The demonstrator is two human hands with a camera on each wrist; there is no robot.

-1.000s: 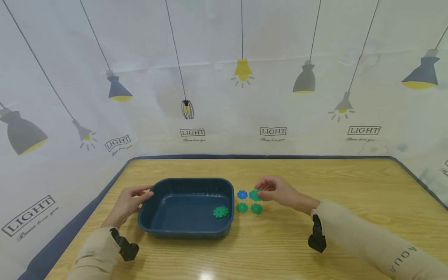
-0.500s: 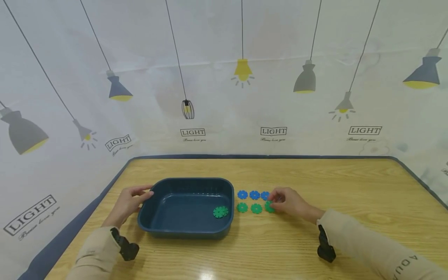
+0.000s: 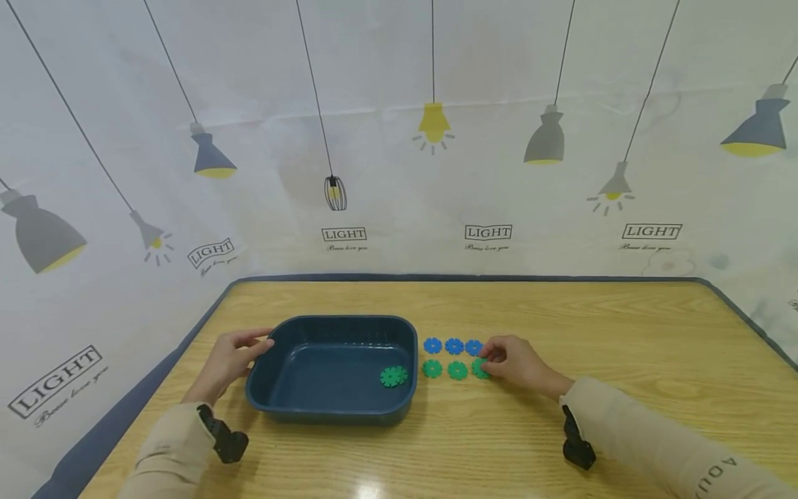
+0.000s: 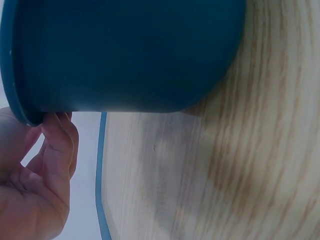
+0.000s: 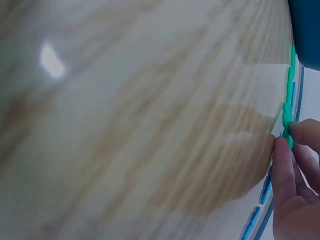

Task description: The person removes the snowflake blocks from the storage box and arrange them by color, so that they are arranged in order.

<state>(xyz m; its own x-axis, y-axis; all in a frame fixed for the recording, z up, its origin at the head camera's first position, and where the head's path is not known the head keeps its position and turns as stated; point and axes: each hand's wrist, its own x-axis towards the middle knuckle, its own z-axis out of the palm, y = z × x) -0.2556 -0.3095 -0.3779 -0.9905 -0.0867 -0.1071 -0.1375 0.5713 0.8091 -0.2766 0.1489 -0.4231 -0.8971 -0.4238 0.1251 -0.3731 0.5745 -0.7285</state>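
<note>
My left hand point(image 3: 229, 362) holds the left rim of a dark blue plastic basin point(image 3: 337, 418), its fingers against the outer wall in the left wrist view. Two green notched snowflake discs point(image 3: 393, 377) overlap inside the basin, near its right wall. My right hand point(image 3: 514, 362) pinches the edge of a green snowflake disc point(image 3: 479, 368) low at the tabletop. That disc stands at the right end of a front row with two more green discs point(image 3: 457, 370). Behind it runs a row of blue discs point(image 3: 454, 346); the fingers partly cover its right end.
The wood-grain table point(image 3: 598, 326) has a dark blue edge strip point(image 3: 474, 278) along its back. A pale wall covering point(image 3: 399, 159) printed with lamps rises behind and on both sides. More blue disc edges point(image 5: 266, 189) show beyond my right fingers in the right wrist view.
My right hand has moved right and slightly toward me with the green disc, bringing it down into the front row and uncovering blue discs. My left hand and the basin have stayed put.
</note>
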